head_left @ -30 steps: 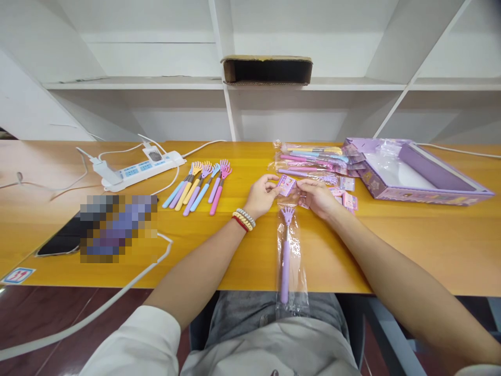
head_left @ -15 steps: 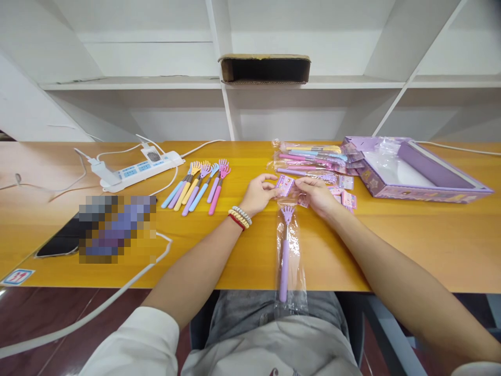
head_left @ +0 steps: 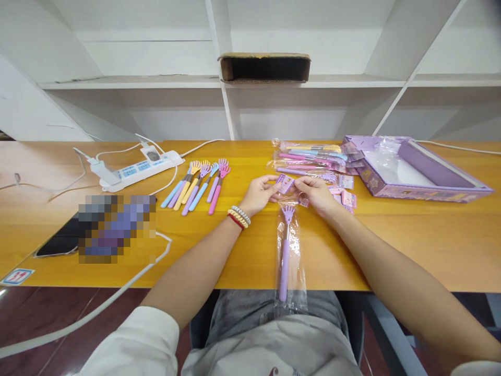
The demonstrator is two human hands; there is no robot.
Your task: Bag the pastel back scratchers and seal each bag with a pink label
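Note:
Between my two hands is a small purple-pink printed card (head_left: 285,183). My left hand (head_left: 258,196) pinches its left edge, and my right hand (head_left: 315,193) pinches its right side. Just below the card, a purple back scratcher (head_left: 285,261) lies in a clear plastic bag (head_left: 298,271), its claw end toward my hands and its handle reaching past the table's front edge. More printed cards (head_left: 347,198) lie beside my right hand. Several unbagged back scratchers (head_left: 195,188) in blue, yellow, purple and pink are laid out left of my left hand.
Behind my hands is a pile of bagged back scratchers (head_left: 313,156). A purple open box (head_left: 426,192) with plastic inside stands at the right. On the left are a white power strip (head_left: 143,169) with cables and a dark phone-like slab (head_left: 58,240). A cardboard box (head_left: 266,56) sits on the shelf.
The card has tilted slightly between my fingers. Both hands stay in nearly the same place, and the bagged back scratcher has not moved.

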